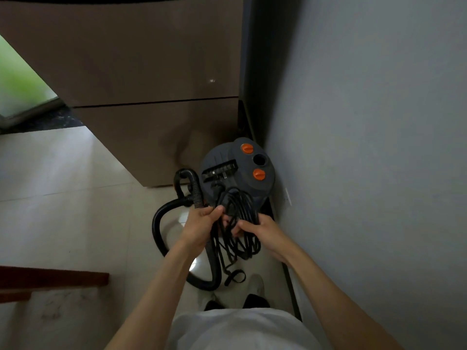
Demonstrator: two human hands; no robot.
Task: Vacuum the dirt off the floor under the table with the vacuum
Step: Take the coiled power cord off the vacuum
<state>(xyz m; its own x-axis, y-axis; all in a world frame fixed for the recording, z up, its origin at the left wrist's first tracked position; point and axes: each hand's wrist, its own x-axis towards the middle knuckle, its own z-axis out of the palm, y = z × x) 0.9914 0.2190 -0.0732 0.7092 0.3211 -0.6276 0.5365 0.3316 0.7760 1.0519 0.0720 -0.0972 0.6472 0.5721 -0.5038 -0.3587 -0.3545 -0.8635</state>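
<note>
One vacuum (237,168), a grey canister with two orange knobs (247,148) on its lid, is standing in the centre of the frame, tucked into the corner between a brown cabinet (141,92) and a grey wall (366,122). One black hose (161,215) is looping from its left side down across the pale tiled floor (63,210). One bundle of black power cord (237,223) is hanging between two hands just below the canister. The left hand (199,226) is curling its fingers round the cord's upper strands; the right hand (262,231) is pinching the loops from the right. The wall is crowding the right side closely, while open floor is lying to the left. A dark red edge (53,279) is jutting in at lower left.
</note>
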